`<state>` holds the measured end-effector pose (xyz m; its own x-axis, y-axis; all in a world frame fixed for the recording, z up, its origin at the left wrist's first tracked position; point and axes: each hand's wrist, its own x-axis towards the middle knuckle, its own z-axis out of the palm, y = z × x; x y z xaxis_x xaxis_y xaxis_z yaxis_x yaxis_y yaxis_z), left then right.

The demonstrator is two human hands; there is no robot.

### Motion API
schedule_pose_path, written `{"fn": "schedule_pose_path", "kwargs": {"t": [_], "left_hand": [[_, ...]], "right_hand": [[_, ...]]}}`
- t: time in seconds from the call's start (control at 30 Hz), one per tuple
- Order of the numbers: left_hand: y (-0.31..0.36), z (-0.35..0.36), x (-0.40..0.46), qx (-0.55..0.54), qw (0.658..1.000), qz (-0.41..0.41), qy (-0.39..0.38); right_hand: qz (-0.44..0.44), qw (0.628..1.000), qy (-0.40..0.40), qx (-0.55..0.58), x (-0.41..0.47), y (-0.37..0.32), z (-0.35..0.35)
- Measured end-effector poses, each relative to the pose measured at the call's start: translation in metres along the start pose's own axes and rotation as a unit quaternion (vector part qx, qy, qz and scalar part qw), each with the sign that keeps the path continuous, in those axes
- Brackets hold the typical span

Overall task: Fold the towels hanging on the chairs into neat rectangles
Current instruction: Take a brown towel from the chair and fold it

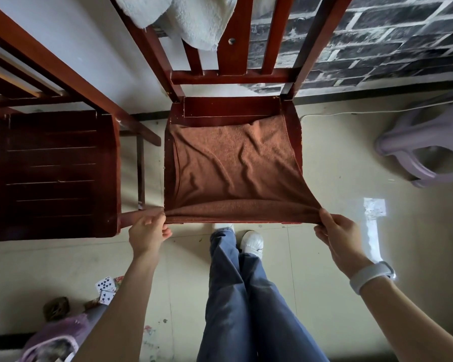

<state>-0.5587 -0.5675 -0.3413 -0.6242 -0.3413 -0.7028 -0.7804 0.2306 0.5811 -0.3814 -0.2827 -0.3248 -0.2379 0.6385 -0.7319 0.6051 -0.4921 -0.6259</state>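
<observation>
With left hand and right hand each pinching a near corner of the brown towel spread on the chair seat, uneven pull risks a skewed, wrinkled fold.

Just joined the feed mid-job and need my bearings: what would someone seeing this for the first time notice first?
The brown towel spread over the seat of the middle chair, its near edge pulled taut with the left hand and right hand each pinching a corner. Next, a white towel draped over that chair's backrest at top. A second, bare dark chair stands to the left.
</observation>
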Motion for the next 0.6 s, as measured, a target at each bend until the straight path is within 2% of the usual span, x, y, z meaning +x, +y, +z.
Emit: {"fn": "schedule_pose_path", "kwargs": {"t": [0.1, 0.23, 0.47, 0.53, 0.6], "left_hand": [[0.005, 0.001, -0.007, -0.024, 1.0, 0.006, -0.007], [0.02, -0.001, -0.021, -0.045, 0.996, 0.046, -0.063], [0.077, -0.012, -0.057, -0.083, 0.978, 0.145, -0.126], [0.1, -0.017, -0.069, -0.089, 0.972, 0.158, -0.147], [0.123, -0.025, -0.08, -0.089, 0.966, 0.168, -0.175]], "right_hand": [[0.009, 1.0, 0.002, 0.013, 0.001, -0.001, -0.001], [-0.003, 0.998, 0.012, 0.061, -0.001, -0.011, -0.004], [-0.083, 0.99, -0.087, 0.068, -0.017, -0.068, -0.007], [-0.122, 0.985, -0.114, 0.038, -0.024, -0.088, -0.009], [-0.189, 0.976, -0.105, -0.041, -0.031, -0.108, -0.01]]}}
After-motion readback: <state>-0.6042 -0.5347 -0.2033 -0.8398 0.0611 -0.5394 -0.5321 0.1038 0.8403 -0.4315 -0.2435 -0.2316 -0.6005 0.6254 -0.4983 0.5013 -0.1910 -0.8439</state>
